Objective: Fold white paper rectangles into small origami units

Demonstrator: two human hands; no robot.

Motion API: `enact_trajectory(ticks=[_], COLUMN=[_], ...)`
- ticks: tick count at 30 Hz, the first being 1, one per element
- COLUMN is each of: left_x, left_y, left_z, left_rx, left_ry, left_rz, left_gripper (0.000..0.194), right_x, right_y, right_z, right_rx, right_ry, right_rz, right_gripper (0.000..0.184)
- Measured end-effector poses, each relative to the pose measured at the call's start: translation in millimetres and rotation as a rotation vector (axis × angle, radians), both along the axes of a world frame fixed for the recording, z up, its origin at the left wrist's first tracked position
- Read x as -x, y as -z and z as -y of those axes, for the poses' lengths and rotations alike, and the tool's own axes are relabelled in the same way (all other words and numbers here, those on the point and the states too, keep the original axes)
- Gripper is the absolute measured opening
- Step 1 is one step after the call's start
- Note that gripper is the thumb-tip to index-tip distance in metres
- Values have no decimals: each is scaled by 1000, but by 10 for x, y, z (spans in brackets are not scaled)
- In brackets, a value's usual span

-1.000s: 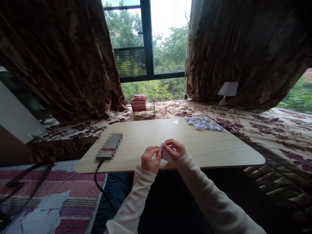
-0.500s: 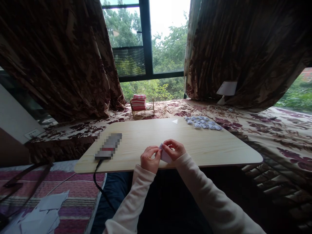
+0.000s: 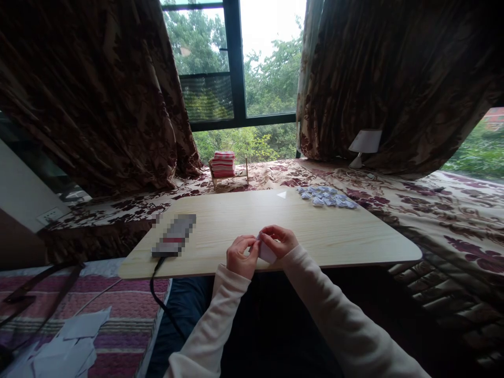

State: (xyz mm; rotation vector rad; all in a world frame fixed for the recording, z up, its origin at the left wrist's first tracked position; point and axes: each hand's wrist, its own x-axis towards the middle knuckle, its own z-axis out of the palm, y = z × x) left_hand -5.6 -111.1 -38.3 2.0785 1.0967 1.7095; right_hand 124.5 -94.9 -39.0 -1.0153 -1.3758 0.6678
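Note:
A small piece of white paper (image 3: 268, 253) is pinched between my two hands, just over the near edge of the light wooden table (image 3: 220, 215). My left hand (image 3: 241, 256) grips its left side with thumb and fingertips. On the upper right side of the paper, my right hand (image 3: 280, 241) closes its fingers in a pinch. The fingers partly hide the paper, so its folds are hard to make out. Toward the far right of the table lie several small folded paper pieces (image 3: 325, 197), and a single white paper triangle (image 3: 282, 195) sits left of them.
A pixelated dark device (image 3: 175, 236) with a black cable (image 3: 157, 294) rests on the table's left. Loose white paper sheets (image 3: 69, 346) lie on the striped bedding at lower left. Beyond the table are a small rack with striped folded cloths (image 3: 223, 164) and a white lamp (image 3: 364, 143).
The view has shifted very slightly. Both hands keep their pinch on the paper in nearly the same place, with only slight finger movement.

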Motion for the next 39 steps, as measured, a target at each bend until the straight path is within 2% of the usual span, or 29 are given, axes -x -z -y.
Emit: enact_trajectory(ticks=[7, 15, 20, 24, 32, 39], left_x=[0, 48, 66, 77, 156, 185], left_y=[-21, -65, -34, -53, -152, -196], left_z=[-11, 3, -55, -90, -73, -65], left_rx=[52, 199, 350, 413, 494, 485], left_ry=[53, 132, 163, 223, 303, 333], left_rz=[10, 49, 86, 43, -2, -10], left_gripper=[12, 10, 33, 15, 16, 19], right_x=[-31, -72, -78, -81, -103, -67], right_y=[-4, 77, 86, 88, 131, 119], right_z=[1, -62, -70, -59, -89, -77], right_rx=[31, 73, 89, 108, 110, 132], right_ry=[-46, -36, -104, -164, -182, -173], right_rz=[-76, -206, -227, -238, -275, -268], right_gripper=[15, 26, 27, 26, 27, 26])
